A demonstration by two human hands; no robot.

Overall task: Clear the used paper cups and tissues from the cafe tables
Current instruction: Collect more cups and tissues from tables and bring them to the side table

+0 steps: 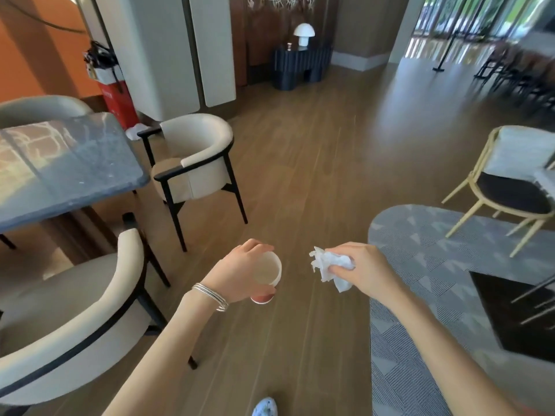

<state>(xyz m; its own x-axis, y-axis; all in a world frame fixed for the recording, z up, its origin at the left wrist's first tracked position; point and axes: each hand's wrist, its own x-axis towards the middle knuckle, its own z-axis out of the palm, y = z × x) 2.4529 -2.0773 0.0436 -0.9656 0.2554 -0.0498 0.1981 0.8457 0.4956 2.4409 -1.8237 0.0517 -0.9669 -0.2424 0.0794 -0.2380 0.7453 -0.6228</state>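
a person's view down over a wooden floor (300, 175); the left hand (240, 273), silver bangles (210, 295) on its wrist, has its fingers wrapped around an empty paper cup (267, 274), held upright in the air; the right hand (369, 270) clenches a crumpled white tissue (330, 265); a stone-topped table (60, 169) and cream armchairs (192, 163) stand to the left; a patterned grey rug (435, 265) lies to the right.
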